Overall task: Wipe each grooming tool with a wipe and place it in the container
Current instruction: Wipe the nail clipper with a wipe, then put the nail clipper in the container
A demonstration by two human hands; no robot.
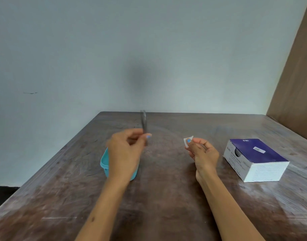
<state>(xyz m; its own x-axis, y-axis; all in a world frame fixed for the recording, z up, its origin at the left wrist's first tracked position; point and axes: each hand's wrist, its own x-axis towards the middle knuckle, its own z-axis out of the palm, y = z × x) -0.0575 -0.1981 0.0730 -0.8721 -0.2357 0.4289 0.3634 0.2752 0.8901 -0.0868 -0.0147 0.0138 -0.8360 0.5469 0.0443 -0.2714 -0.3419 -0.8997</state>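
Note:
My left hand [126,148] pinches a thin grey metal grooming tool [143,121] that stands nearly upright and is blurred, its tip reaching the table's far edge. Under that hand and wrist sits a light blue container [104,162], mostly hidden, so its contents cannot be seen. My right hand [202,153] is held apart to the right and pinches a small white wipe [187,140] between thumb and fingers.
A purple and white box of wipes [255,159] lies on the right side of the brown wooden table [158,197]. A pale wall stands behind the table and a brown panel rises at the far right.

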